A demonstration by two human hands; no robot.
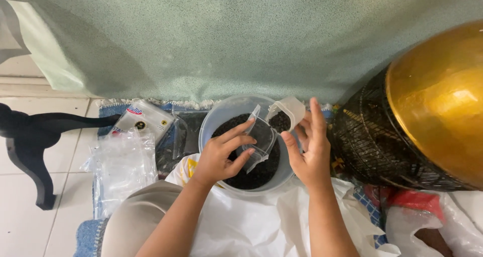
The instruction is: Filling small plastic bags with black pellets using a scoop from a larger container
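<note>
**Progress.** Filling of a small clear bag point(259, 138) with dark granules from a tub point(211, 128) looks to be in its early part. The bag is held open over the tub and a loaded scoop point(286, 115) is tilted at its mouth; dark material shows through the bag, but whether that is fill or the tub's contents behind cannot be told. The tub is well stocked. A pile of empty clear bags point(123, 164) lies on the floor at the tub's left, so by that showing most of the bagging is left to do.

**Left hand** point(221, 156). Fingers curled and pinched on the near edge of the bag, holding its mouth open above the tub's middle. Closed on the bag.

**Right hand** point(309, 154). Clamped on the white scoop, thumb below, fingers stretched up along its side. The scoop sits over the tub's far rim, just beside the bag's mouth, touching or nearly so.

**Placement.** Tub on the floor at the wall, on a blue mat point(90, 237), ahead of the person's lap. White plastic sheet point(241, 227) over the lap, reaching the tub's near rim.

**Surroundings.** Printed packet point(143, 117) at the mat's far left corner. Black wire basket point(372, 141) and gold bowl point(443, 96) right of the tub. Dark furniture leg point(30, 136) on tiles, far left.
</note>
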